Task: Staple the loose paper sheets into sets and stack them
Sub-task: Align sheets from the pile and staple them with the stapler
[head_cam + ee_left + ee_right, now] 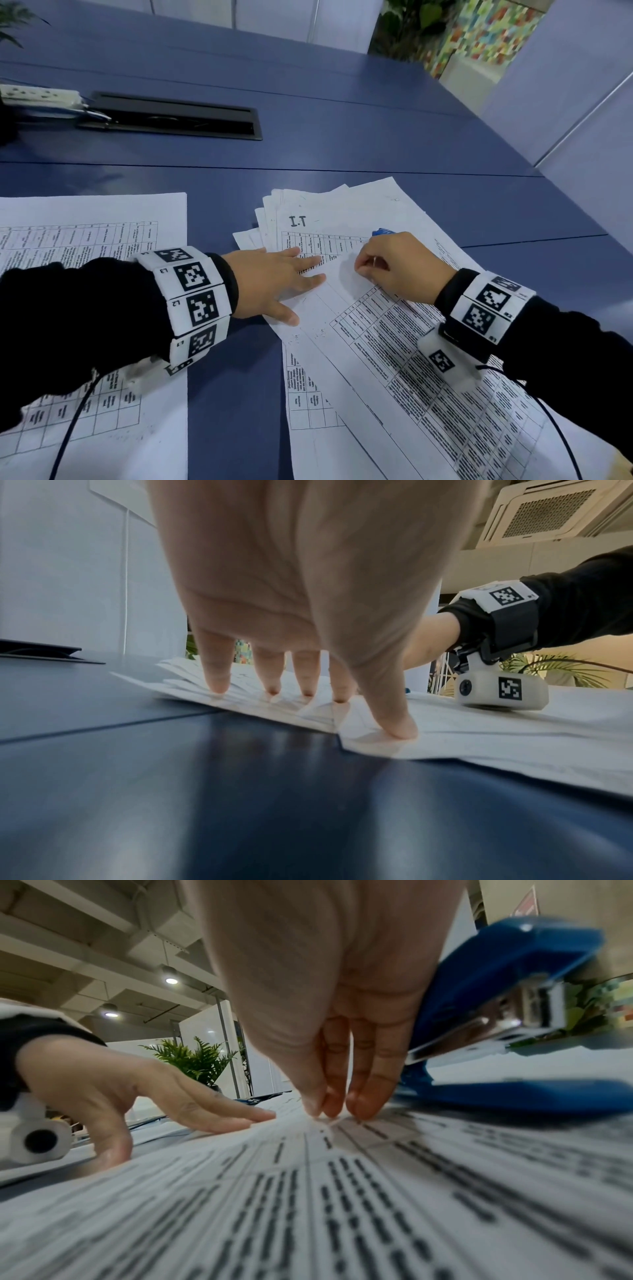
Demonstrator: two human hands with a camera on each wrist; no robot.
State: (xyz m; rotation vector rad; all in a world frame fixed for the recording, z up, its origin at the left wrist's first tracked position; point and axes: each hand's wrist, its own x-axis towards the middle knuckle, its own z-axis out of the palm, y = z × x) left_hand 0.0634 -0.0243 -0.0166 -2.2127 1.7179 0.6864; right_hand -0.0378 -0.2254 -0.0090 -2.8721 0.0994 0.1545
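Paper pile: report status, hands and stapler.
Left hand flat, pressing pile. Right hand pinching top sheet. Stapler idle on pile behind right hand. Second stack apart, left. Nothing in the way.

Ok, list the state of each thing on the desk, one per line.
left hand: open, fingers spread flat, pressing the loose sheets.
right hand: fingertips bunched, pinching at the top sheet.
loose sheets: fanned and uneven, lying flat.
blue stapler: lying on the sheets beyond the right hand, jaw agape, not held.
stack on the left: flat, edges squared, under the left forearm.
cable hatch: lid raised.
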